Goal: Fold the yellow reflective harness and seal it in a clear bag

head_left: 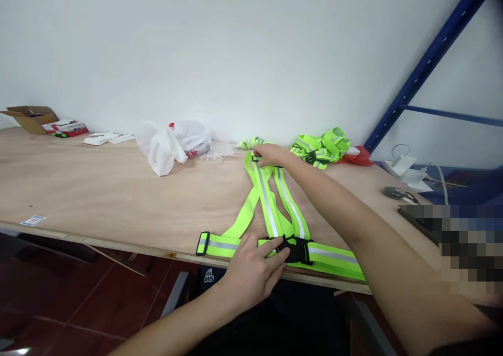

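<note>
– Reflective harness (271, 209), neon yellow with silver stripes: where does it lie?

– Flat on the plywood table (98, 188), with its waist belt along the near edge and its two shoulder straps crossing as they run away toward the wall.

– And the hands on it?

– The left hand (251, 269) lies open, palm down, with its fingers spread on the waist belt. The fingertips touch the black buckle (296, 250). The right hand (271, 155) is stretched out to the far end of the straps, where its fingers are closed on the webbing just beside a small black slider (256, 158).

– What sits around that far hand?

– Just to its right is a heap of more neon straps (322, 147), with a red bag (359, 157) touching the heap. To its left, a white plastic bag (173, 143) stands near the wall.

– Farther out?

– A cardboard box (29, 119) is at the far left corner of the table. A blue rack (428, 62) rises on the right, with a white charger (401, 164) below it.
</note>
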`<state>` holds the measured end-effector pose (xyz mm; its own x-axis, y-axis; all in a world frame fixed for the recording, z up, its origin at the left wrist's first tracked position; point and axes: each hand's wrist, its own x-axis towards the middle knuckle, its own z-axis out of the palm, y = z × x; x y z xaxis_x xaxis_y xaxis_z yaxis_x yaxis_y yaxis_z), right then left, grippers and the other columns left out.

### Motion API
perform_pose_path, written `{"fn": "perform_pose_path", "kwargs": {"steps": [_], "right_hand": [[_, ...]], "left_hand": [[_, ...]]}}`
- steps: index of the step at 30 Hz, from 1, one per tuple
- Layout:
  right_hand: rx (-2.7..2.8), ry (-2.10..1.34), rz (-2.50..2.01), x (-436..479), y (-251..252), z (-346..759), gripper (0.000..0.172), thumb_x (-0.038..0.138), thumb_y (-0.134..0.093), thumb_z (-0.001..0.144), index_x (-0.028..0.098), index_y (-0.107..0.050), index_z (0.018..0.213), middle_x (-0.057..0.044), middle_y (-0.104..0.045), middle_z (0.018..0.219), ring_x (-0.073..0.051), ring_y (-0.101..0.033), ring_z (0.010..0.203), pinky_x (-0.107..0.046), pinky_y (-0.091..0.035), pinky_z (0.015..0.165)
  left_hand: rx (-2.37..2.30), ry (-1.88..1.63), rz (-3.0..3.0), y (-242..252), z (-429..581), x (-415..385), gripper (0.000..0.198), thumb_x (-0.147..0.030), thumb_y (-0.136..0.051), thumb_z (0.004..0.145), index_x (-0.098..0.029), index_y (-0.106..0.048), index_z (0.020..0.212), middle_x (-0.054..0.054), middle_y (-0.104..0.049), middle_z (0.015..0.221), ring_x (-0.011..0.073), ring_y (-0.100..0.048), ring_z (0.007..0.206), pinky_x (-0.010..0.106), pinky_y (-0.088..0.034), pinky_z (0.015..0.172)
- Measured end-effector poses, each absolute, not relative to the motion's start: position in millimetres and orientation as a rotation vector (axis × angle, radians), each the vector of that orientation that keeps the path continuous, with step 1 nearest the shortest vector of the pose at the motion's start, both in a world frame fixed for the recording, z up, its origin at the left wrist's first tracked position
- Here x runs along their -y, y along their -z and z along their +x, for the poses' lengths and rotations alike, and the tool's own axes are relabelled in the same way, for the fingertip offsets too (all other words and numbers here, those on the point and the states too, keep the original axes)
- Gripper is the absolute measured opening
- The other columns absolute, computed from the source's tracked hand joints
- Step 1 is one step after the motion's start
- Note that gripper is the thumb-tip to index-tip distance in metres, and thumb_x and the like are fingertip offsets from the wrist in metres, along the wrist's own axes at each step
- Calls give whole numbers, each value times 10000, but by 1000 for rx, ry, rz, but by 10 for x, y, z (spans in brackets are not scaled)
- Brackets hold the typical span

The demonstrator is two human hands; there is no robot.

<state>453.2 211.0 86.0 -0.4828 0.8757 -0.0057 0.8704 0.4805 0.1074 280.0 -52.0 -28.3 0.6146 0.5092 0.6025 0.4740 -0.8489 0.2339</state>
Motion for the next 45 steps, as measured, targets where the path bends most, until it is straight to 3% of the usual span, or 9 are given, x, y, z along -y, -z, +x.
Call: {"fn": "perform_pose_path", "kwargs": {"steps": [7, 14, 18, 23, 28, 32, 36, 40, 45], "right_hand": [[-2635, -87, 1515, -2153, -344, 4356, 247, 154, -636, 792, 163, -700, 1030, -120, -738, 1074, -252, -663, 895, -291, -401, 657], [-2704, -50, 1612, -1921, -518, 4524, 351, 244, -548, 926, 161, -648, 1253, -160, -665, 1326, -305, -640, 1145, -348, -487, 887], [-2795, 25, 1618, -1380, -442, 4628, 552, 429, -432, 1011, 144, -456, 1484, -165, -506, 1528, -297, -507, 1367, -389, -419, 1088], [-2812, 382, 1548, -804, -91, 4642, 888, 715, -334, 958, 134, -219, 1621, -179, -186, 1686, -346, -165, 1556, -522, -210, 1227], [-2645, 481, 1621, -749, 52, 4607, 928, 770, -226, 942, 173, -119, 1644, -136, -75, 1706, -332, -37, 1572, -545, -64, 1245], [-2634, 541, 1593, -759, -71, 4620, 940, 770, -293, 936, 181, -104, 1645, -145, -57, 1705, -345, 9, 1569, -573, -71, 1239], [-2777, 442, 1623, -559, -385, 4819, 864, 688, -367, 972, 155, -195, 1630, -184, -134, 1693, -349, -72, 1567, -570, -147, 1236], [-2992, 153, 1775, -12, -602, 5289, 665, 601, -417, 997, 230, -424, 1549, -112, -348, 1643, -336, -286, 1521, -557, -226, 1235], [-2876, 261, 2224, 803, -298, 6025, 538, 545, -388, 1005, 284, -590, 1429, -71, -528, 1530, -287, -458, 1435, -485, -363, 1201]], "left_hand": [[-878, -973, 2811, 276, 2787, 520, 315, -237, -512, 991, -218, -685, 1254, 98, -683, 1295, 292, -600, 1093, 462, -555, 872], [-906, -876, 2844, 252, 2760, 521, 357, -237, -485, 990, -233, -644, 1309, 89, -617, 1393, 315, -584, 1140, 484, -535, 914], [-894, -811, 2888, 258, 2756, 524, 379, -264, -478, 1003, -228, -614, 1355, 62, -590, 1443, 348, -527, 1267, 523, -475, 1039], [-962, -720, 2912, 268, 2752, 556, 411, -361, -474, 1027, -263, -562, 1416, 16, -548, 1499, 406, -362, 1444, 606, -336, 1159], [-940, -555, 2965, 246, 2722, 568, 525, -454, -481, 1024, -259, -443, 1510, 52, -467, 1567, 376, -382, 1449, 597, -287, 1192], [-916, -504, 2998, 222, 2705, 561, 593, -483, -536, 997, -242, -418, 1525, 81, -455, 1571, 359, -385, 1451, 559, -289, 1199], [-913, -504, 3028, 239, 2718, 551, 662, -502, -557, 984, -250, -358, 1562, 100, -411, 1600, 361, -327, 1490, 569, -259, 1202], [-936, -483, 3035, 269, 2750, 537, 721, -566, -535, 982, -258, -302, 1591, 112, -344, 1635, 360, -280, 1514, 577, -196, 1219], [-953, -447, 2976, 214, 2738, 485, 734, -612, -520, 974, -257, -323, 1585, 122, -351, 1630, 372, -313, 1500, 596, -250, 1196]]}}
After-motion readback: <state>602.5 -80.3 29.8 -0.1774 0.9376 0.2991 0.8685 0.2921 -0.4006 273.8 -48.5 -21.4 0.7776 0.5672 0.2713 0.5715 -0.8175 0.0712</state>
